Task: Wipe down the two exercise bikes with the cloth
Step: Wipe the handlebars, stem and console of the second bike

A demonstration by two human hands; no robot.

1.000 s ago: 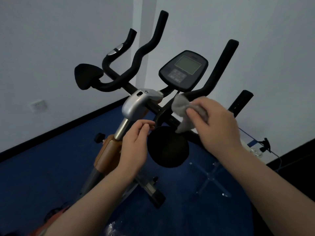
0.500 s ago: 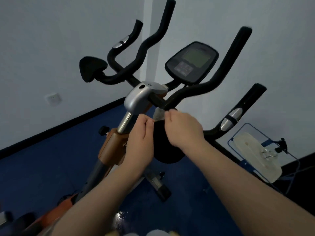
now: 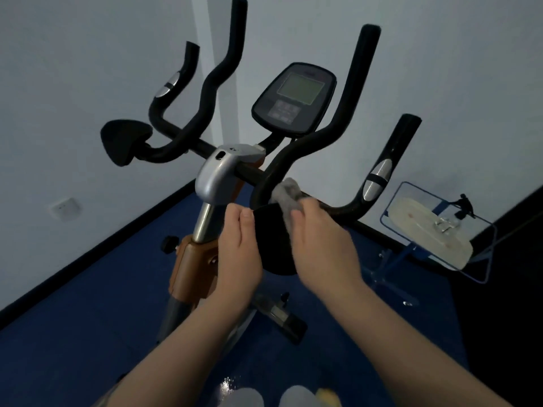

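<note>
Now the right hand (image 3: 320,239) pinches the cloth (image 3: 289,198) against the handlebar (image 3: 273,177); the left hand (image 3: 239,245), fingers together, touches the pad (image 3: 271,239). Bunched so small, it could slip free or skip spots.

Right hand (image 3: 323,245) has the grey cloth (image 3: 289,198) bunched up against the black handlebar (image 3: 293,160) of the exercise bike (image 3: 217,177), right above a round black pad (image 3: 273,245). Left hand (image 3: 238,251) is at that pad's left edge, probably pinching it, bit hard to tell. Console (image 3: 293,98) sits up top, blue floor (image 3: 88,304) underneath.
</note>
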